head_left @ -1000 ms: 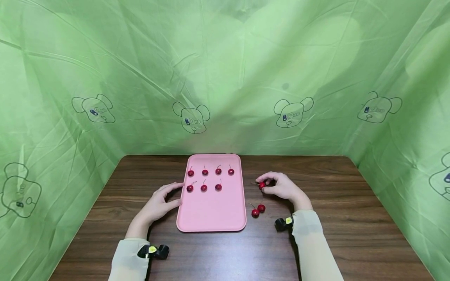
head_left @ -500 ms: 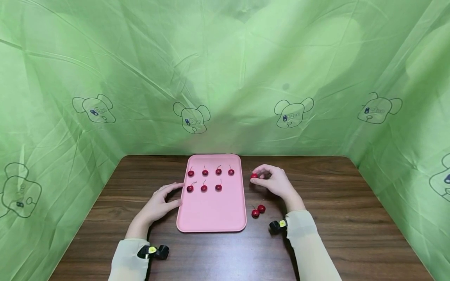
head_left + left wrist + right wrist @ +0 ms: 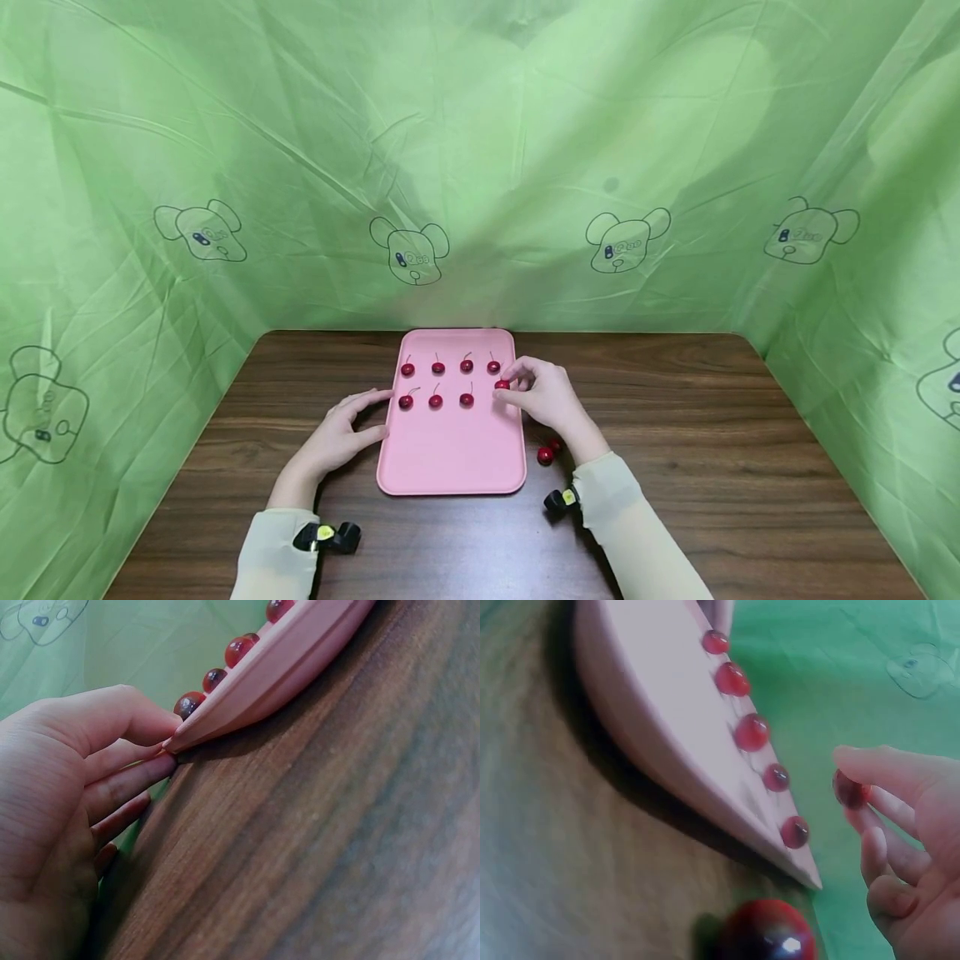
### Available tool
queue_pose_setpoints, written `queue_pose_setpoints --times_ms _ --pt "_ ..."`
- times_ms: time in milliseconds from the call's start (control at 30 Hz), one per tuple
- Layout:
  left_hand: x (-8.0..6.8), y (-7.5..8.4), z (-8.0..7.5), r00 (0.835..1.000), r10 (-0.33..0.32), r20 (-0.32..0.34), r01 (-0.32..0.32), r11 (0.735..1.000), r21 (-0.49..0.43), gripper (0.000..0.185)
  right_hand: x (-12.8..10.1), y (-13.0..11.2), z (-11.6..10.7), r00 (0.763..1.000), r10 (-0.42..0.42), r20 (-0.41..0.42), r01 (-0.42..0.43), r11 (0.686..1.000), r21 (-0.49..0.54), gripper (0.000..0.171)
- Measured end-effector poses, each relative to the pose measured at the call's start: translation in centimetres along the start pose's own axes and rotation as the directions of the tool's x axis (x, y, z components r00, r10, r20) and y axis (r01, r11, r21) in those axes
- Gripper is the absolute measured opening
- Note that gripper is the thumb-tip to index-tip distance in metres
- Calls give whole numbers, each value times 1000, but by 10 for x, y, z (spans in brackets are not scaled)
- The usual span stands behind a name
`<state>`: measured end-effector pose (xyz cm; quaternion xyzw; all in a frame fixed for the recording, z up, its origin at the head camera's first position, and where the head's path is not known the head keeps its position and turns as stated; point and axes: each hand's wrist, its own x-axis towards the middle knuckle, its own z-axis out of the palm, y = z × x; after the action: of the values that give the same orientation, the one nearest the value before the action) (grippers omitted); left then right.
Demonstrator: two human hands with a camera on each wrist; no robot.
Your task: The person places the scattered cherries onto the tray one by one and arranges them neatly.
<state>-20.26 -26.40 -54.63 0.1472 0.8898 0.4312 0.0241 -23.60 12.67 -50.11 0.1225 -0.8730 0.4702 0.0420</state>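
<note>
Over tray [image 3: 450, 458]: pinched cherry [image 3: 502, 384], stem hidden

Pink tray [image 3: 450, 454]: smooth plastic-looking, matt w/ soft sheen, rounded rim. Cherries [image 3: 436, 401]: glossy red skins, bright highlights, thin stems; same gloss on cherry [image 3: 502, 384] pinched in right hand [image 3: 546, 396] & on loose cherries [image 3: 545, 456]. Table [image 3: 750, 467]: dark wood-grain top, smooth, low sheen. Backdrop [image 3: 480, 150]: thin green cloth, creased, slight shine, printed outlines. Sleeves [image 3: 273, 567]: pale, semi-sheer fabric.
</note>
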Motion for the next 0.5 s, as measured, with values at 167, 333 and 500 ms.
queue_pose_setpoints --times_ms 167,333,500 --pt "0 0 0 1000 3 1 -3 1000 5 61 -1 3 11 1000 -1 24 1 1000 -9 24" --pt "0 0 -1 1000 0 3 0 1000 9 61 -1 8 17 999 15 44 -14 1000 -19 25" --pt "0 1 -1 1000 -4 4 4 1000 10 61 -2 10 19 998 15 62 -14 1000 -22 25"
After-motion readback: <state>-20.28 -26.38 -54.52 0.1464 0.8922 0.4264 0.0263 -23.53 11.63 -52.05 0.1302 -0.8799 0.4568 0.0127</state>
